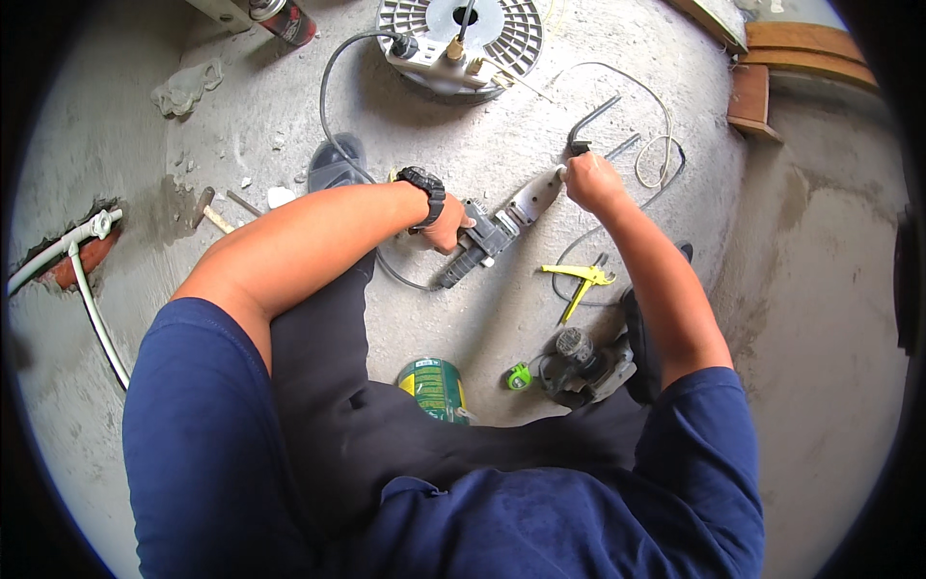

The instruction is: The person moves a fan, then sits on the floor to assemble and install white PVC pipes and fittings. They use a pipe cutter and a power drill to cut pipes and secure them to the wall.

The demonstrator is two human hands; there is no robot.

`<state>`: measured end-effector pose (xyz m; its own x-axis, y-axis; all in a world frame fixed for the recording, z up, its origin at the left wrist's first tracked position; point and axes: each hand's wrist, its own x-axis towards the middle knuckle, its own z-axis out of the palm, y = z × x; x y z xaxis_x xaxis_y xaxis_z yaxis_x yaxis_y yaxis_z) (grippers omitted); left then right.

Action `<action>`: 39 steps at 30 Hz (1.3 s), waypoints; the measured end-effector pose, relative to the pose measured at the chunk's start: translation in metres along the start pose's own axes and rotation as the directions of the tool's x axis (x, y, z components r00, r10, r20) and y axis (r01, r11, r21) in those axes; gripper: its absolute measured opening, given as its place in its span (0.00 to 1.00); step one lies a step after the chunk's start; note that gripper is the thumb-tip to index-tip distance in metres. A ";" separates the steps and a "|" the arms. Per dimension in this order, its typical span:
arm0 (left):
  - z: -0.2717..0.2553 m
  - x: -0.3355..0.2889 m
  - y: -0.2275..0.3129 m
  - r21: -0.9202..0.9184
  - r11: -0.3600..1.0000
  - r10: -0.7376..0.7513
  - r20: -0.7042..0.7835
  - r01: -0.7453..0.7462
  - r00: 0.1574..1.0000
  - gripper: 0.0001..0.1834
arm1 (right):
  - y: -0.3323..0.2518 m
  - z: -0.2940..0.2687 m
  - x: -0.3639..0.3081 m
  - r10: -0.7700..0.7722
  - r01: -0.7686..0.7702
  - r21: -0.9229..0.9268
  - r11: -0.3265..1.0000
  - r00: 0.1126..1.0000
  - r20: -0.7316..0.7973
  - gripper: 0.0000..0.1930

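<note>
Left hand (446,230) closed around the power tool (487,241) handle, held just above the concrete floor (791,270); right hand (590,181) gripping its flat metal head (533,199) – adjustment looks underway, not finished – yellow pliers (579,280) lie unused nearby

Round green tin with yellow-and-white label (431,388) on concrete floor (820,289), just beside person's knee. Red-and-black spray can (285,19) well beyond tin, at frame top.

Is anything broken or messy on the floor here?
Yes. At the left, the concrete floor is broken open into a rough hole with a white pipe running through it. Pale rubble bits lie scattered nearby.
</note>
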<state>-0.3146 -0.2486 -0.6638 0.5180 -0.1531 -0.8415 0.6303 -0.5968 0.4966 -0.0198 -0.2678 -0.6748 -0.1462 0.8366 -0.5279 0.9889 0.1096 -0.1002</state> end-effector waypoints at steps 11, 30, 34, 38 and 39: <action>0.014 -0.002 -0.009 -0.040 0.999 0.033 -0.051 -0.035 0.998 0.53 | 0.010 -0.018 -0.005 -0.056 0.057 0.060 0.997 0.998 -0.014 0.13; 0.016 -0.007 -0.015 0.158 0.986 0.081 -0.122 -0.061 0.989 0.55 | 0.013 -0.009 -0.004 -0.338 0.347 -0.310 0.885 0.937 0.084 0.09; 0.015 -0.007 -0.011 0.138 0.989 0.063 -0.089 -0.050 0.994 0.56 | 0.017 -0.008 0.003 -0.395 0.421 -0.358 0.834 0.907 0.145 0.08; 0.013 -0.007 -0.010 0.125 0.991 0.064 -0.070 -0.055 0.995 0.57 | 0.021 -0.006 0.003 -0.408 0.429 -0.336 0.838 0.903 0.136 0.08; 0.012 -0.008 -0.011 0.126 0.990 0.064 -0.064 -0.056 0.996 0.57 | 0.022 -0.006 0.002 -0.401 0.423 -0.338 0.841 0.906 0.136 0.08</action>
<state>-0.3321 -0.2503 -0.6650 0.5932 -0.1407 -0.7926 0.5226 -0.6816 0.5121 0.0022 -0.2606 -0.6730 -0.5323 0.6408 -0.5531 0.7784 0.6274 -0.0222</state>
